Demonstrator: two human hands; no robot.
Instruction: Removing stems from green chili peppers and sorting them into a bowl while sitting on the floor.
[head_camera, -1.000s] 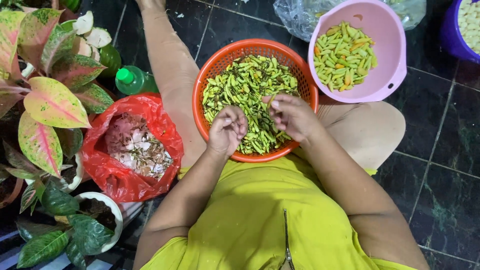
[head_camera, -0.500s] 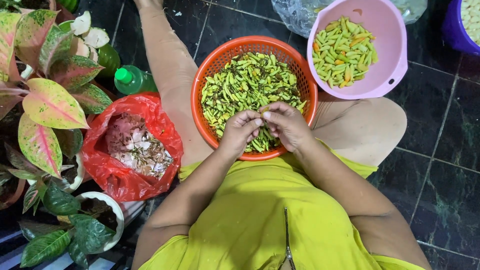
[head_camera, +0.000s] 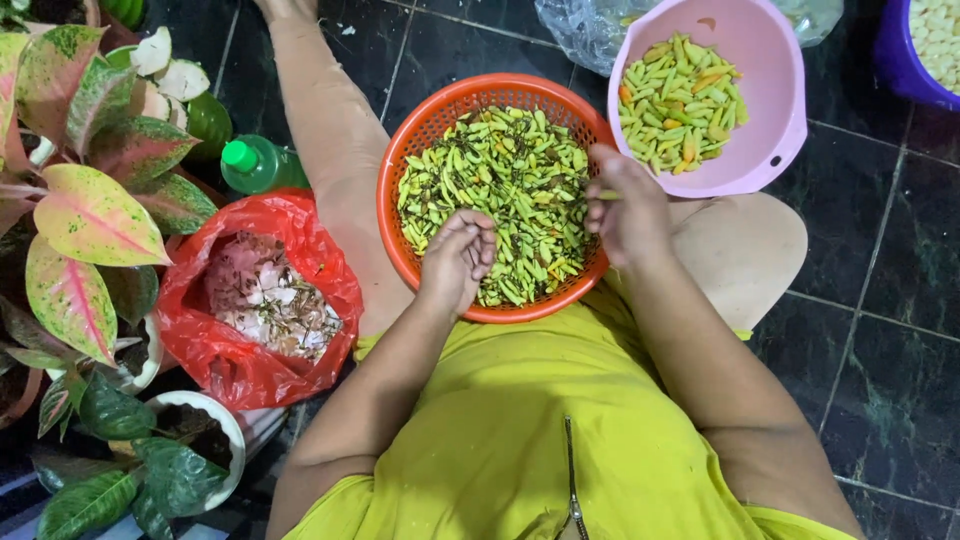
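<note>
your left hand (head_camera: 458, 260) lies in the round basket (head_camera: 432, 120) of chillies (head_camera: 520, 180), which sits on your lap between your legs, and your right hand (head_camera: 628, 210) is over its right rim. beyond the basket to the right a bowl (head_camera: 790, 110) holds more chillies, with a clear bag (head_camera: 580, 30) behind it and another bowl (head_camera: 900, 70) at the far right edge. left of your left leg lies an open bag (head_camera: 250, 370) of peelings, a bottle (head_camera: 262, 165) just behind it, and potted plants (head_camera: 80, 220) along the left edge.
</note>
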